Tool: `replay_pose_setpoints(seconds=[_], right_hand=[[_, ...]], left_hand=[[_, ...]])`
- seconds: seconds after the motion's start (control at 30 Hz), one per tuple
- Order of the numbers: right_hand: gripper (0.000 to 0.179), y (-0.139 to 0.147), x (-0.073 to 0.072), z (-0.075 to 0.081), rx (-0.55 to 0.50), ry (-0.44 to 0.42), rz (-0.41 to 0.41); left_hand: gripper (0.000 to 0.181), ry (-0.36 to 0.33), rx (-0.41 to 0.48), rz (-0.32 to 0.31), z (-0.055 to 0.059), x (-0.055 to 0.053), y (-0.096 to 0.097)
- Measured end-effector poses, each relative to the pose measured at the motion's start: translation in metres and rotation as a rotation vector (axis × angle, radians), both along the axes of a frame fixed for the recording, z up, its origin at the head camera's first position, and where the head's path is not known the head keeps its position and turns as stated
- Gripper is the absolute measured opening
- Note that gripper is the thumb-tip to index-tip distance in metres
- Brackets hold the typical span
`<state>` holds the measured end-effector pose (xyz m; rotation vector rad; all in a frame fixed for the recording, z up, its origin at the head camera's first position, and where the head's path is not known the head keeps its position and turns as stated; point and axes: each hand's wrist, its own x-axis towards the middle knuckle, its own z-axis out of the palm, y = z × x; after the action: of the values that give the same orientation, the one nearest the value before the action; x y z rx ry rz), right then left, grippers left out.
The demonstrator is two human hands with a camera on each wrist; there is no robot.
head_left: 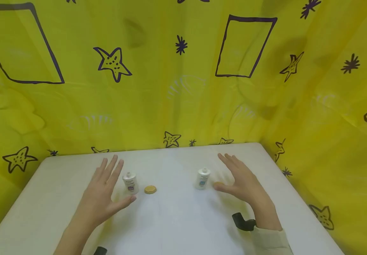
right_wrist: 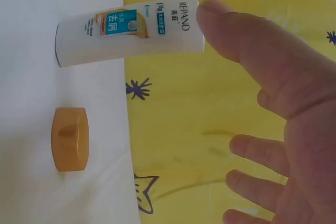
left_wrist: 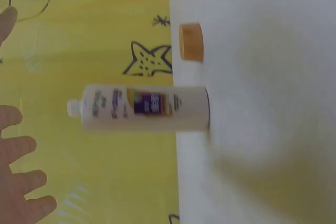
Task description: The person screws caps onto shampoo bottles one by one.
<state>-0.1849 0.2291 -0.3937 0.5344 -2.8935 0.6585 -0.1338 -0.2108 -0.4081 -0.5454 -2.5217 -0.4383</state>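
Two white shampoo bottles stand upright on the white table, uncapped, with bare nozzles. My left hand [head_left: 98, 196] is held above the table, fingers spread, close to the bottle with the purple label [left_wrist: 152, 109]; an orange-gold cap [head_left: 150, 190] lies to that bottle's right. On the other side, my right hand [head_left: 243, 180] hovers with fingers extended and thumb apart, gripping nothing. Near it stands the bottle with the blue label [right_wrist: 115, 32], whose nozzle is hidden by the thumb in the right wrist view. A second orange-gold cap [right_wrist: 71, 140] sits beside this bottle, partly covered by the thumb in the head view.
The white table [head_left: 170, 219] has rounded far corners. A yellow curtain [head_left: 158, 99] with drawn stars and frames hangs behind it and along the sides. A black curved piece [head_left: 243, 222] sticks out at the right wrist, above a light sleeve [head_left: 270, 241].
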Motion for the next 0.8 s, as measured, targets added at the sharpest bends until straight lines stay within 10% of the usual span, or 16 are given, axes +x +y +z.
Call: replay_pose_setpoints(seconds=[0.37,0.8], right_hand=[[0.094,0.000,-0.001,-0.006,0.017,-0.049,-0.003],[0.095,-0.009,-0.005,-0.020,0.031,-0.101,0.011]], left_hand=[[0.098,0.056,-0.025,-0.142,0.010,-0.004,0.045],[0.099,-0.058,-0.048,-0.267,0.006,-0.006,0.091]])
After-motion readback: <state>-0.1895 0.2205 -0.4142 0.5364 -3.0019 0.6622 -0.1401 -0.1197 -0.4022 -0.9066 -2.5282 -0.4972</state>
